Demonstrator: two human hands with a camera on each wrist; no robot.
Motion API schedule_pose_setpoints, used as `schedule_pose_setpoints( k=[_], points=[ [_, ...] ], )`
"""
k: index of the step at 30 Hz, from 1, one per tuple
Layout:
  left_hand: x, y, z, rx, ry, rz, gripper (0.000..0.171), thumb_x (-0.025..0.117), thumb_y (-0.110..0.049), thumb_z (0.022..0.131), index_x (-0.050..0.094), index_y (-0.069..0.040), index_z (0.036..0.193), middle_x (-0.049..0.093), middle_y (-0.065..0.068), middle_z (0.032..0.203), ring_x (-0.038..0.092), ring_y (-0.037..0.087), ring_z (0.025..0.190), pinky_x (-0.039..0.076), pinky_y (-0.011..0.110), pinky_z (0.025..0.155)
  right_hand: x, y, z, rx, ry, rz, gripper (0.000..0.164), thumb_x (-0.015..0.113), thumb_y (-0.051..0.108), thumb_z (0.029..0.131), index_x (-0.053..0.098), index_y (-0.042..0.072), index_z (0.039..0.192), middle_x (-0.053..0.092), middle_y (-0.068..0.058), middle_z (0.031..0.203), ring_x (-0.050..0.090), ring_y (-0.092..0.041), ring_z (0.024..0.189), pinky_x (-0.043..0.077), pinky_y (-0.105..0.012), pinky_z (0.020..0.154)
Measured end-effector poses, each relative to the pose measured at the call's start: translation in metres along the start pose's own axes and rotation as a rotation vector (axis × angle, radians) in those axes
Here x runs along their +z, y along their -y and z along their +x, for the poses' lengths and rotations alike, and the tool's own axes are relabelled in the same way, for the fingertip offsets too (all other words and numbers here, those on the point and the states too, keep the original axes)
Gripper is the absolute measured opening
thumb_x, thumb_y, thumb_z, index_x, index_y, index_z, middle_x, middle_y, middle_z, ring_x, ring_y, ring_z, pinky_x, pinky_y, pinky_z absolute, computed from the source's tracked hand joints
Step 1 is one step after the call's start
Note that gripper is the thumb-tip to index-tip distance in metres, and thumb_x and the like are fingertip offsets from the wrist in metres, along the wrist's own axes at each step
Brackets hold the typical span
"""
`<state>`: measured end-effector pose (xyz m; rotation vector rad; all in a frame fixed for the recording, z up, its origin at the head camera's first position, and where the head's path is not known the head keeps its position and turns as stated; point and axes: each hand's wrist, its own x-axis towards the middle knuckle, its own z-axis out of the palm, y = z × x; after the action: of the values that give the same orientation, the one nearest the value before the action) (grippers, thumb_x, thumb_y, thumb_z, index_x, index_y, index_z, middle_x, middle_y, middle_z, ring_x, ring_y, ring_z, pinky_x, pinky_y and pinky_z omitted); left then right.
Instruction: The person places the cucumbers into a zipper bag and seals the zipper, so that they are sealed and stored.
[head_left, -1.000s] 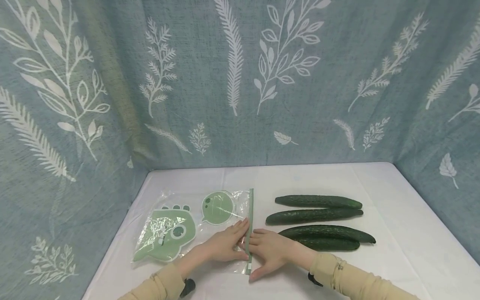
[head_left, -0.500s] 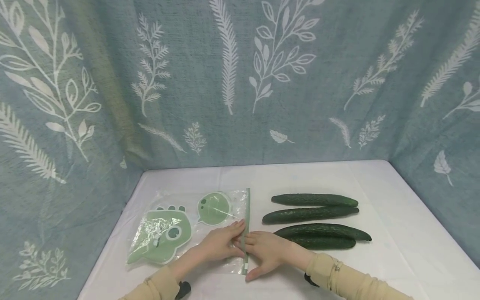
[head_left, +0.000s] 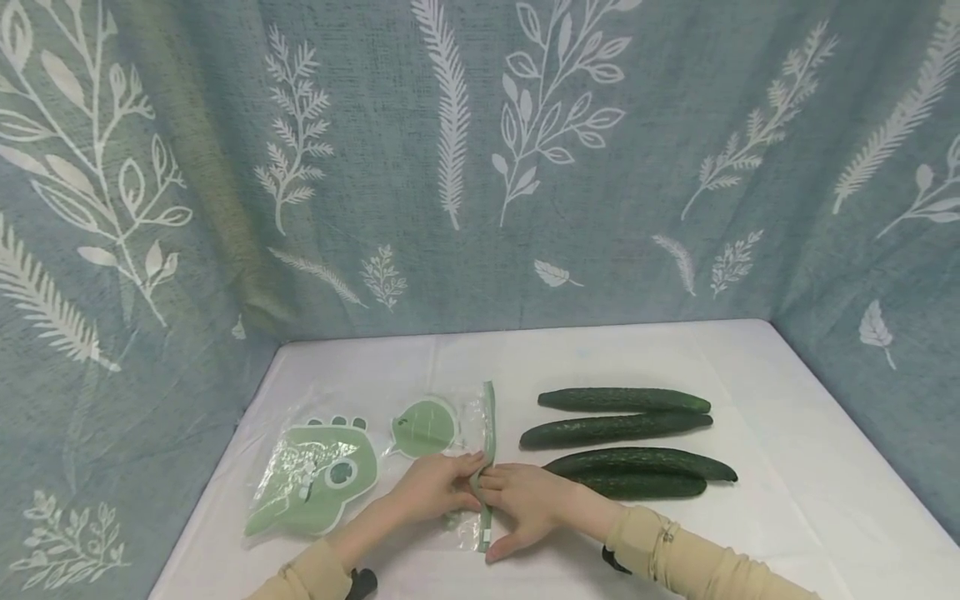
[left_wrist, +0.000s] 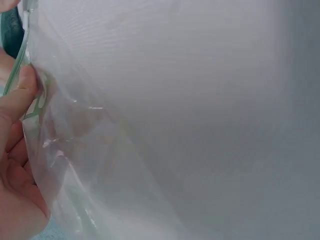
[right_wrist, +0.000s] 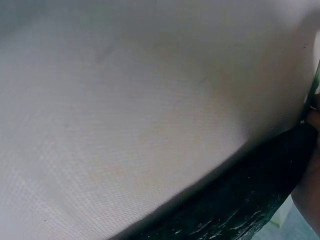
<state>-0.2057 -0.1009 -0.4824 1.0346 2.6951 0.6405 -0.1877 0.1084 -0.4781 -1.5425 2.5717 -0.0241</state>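
A clear zip bag (head_left: 322,525) printed with a green dinosaur and a round green shape lies flat, its green zip strip (head_left: 489,408) facing right. My left hand (head_left: 431,490) holds the bag's mouth near the middle of the strip. In the left wrist view, its thumb (left_wrist: 26,82) pinches the clear film (left_wrist: 95,150) beside the green edge. From the other side, my right hand (head_left: 532,498) touches the strip with extended fingertips, thumb spread toward the front. The strip bows between the hands. Part of the right hand (right_wrist: 307,190) shows at the right wrist view's edge.
Several dark green cucumbers (head_left: 615,429) lie on the white-covered table (head_left: 615,354) to the right. The nearest ones sit beside my right wrist, and one cucumber (right_wrist: 235,200) fills the right wrist view's lower corner. A patterned blue curtain (head_left: 420,275) surrounds the table.
The zip strip has gone from straight to bowed where the hands meet, and the bag's film has wrinkled and shifted near the round print. The camera view has shifted slightly; the cucumbers stay put.
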Motion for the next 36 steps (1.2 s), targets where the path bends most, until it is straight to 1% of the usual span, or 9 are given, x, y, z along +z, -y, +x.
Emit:
schedule_pose_setpoints(
  k=[8, 13, 22, 25, 26, 28, 31, 33, 36],
  points=[
    [-0.004, -0.001, -0.001, 0.032, -0.03, -0.007, 0.061, 0.073, -0.04, 0.075, 0.06, -0.012, 0.127, 0.061, 0.006, 0.129, 0.062, 0.024, 0.113, 0.049, 0.039, 0.097, 0.004, -0.001, 0.0, 0.002, -0.025, 0.003, 0.085, 0.05, 0.069, 0.084, 0.043, 0.006, 0.141, 0.046, -0.006, 0.146, 0.041, -0.017, 0.137, 0.032, -0.029, 0.114],
    [-0.008, -0.002, -0.002, 0.045, -0.045, -0.018, 0.054, 0.072, -0.037, 0.077, 0.063, -0.011, 0.123, 0.064, 0.005, 0.124, 0.067, 0.022, 0.104, 0.053, 0.036, 0.09, 0.005, -0.001, 0.001, 0.03, 0.0, 0.02, 0.087, 0.051, 0.07, 0.083, 0.04, 0.008, 0.143, 0.042, -0.006, 0.148, 0.039, -0.018, 0.138, 0.03, -0.029, 0.115],
    [-0.015, -0.004, -0.006, 0.042, -0.102, -0.046, 0.053, 0.072, -0.035, 0.077, 0.063, -0.01, 0.122, 0.068, 0.005, 0.118, 0.068, 0.021, 0.101, 0.055, 0.036, 0.086, 0.004, -0.002, 0.002, 0.032, 0.012, 0.045, 0.089, 0.053, 0.068, 0.083, 0.035, 0.008, 0.146, 0.037, -0.01, 0.151, 0.036, -0.02, 0.14, 0.029, -0.03, 0.116],
    [-0.017, -0.006, -0.008, 0.05, -0.125, -0.04, 0.051, 0.074, -0.033, 0.075, 0.065, -0.01, 0.12, 0.069, 0.005, 0.116, 0.069, 0.017, 0.094, 0.056, 0.034, 0.083, 0.004, -0.001, 0.002, 0.031, 0.01, 0.045, 0.089, 0.052, 0.068, 0.083, 0.036, 0.007, 0.145, 0.037, -0.01, 0.15, 0.035, -0.021, 0.14, 0.029, -0.03, 0.116],
    [-0.018, -0.007, -0.008, 0.049, -0.127, -0.047, 0.051, 0.074, -0.033, 0.075, 0.065, -0.01, 0.12, 0.069, 0.005, 0.115, 0.069, 0.014, 0.089, 0.056, 0.031, 0.08, 0.004, -0.001, 0.002, 0.033, 0.013, 0.047, 0.089, 0.052, 0.069, 0.083, 0.037, 0.007, 0.145, 0.037, -0.01, 0.151, 0.035, -0.02, 0.14, 0.029, -0.029, 0.116],
    [-0.019, -0.007, -0.009, 0.044, -0.133, -0.062, 0.051, 0.074, -0.032, 0.075, 0.066, -0.01, 0.12, 0.07, 0.005, 0.113, 0.065, 0.008, 0.081, 0.055, 0.026, 0.076, 0.004, -0.001, 0.002, 0.036, 0.019, 0.048, 0.089, 0.051, 0.069, 0.083, 0.037, 0.007, 0.145, 0.036, -0.01, 0.151, 0.034, -0.02, 0.141, 0.029, -0.029, 0.116],
    [-0.02, -0.007, -0.011, 0.039, -0.148, -0.091, 0.049, 0.075, -0.031, 0.075, 0.066, -0.011, 0.119, 0.071, 0.005, 0.112, 0.061, 0.002, 0.077, 0.053, 0.021, 0.072, 0.004, -0.002, 0.001, 0.043, 0.029, 0.056, 0.088, 0.051, 0.069, 0.083, 0.037, 0.007, 0.145, 0.035, -0.009, 0.152, 0.033, -0.019, 0.142, 0.029, -0.029, 0.116],
    [-0.021, -0.007, -0.012, 0.047, -0.167, -0.098, 0.047, 0.076, -0.028, 0.075, 0.067, -0.011, 0.118, 0.07, 0.004, 0.112, 0.065, 0.005, 0.082, 0.054, 0.022, 0.074, 0.004, -0.002, 0.001, 0.047, 0.037, 0.059, 0.088, 0.051, 0.069, 0.083, 0.037, 0.008, 0.145, 0.035, -0.009, 0.152, 0.032, -0.019, 0.142, 0.029, -0.029, 0.116],
    [-0.02, -0.007, -0.012, 0.071, -0.202, -0.095, 0.045, 0.077, -0.023, 0.075, 0.067, -0.011, 0.117, 0.07, 0.004, 0.111, 0.07, 0.016, 0.092, 0.056, 0.027, 0.078, 0.003, -0.002, 0.001, 0.054, 0.044, 0.056, 0.088, 0.052, 0.068, 0.083, 0.036, 0.008, 0.145, 0.035, -0.008, 0.152, 0.032, -0.019, 0.142, 0.029, -0.029, 0.116]
  ],
)
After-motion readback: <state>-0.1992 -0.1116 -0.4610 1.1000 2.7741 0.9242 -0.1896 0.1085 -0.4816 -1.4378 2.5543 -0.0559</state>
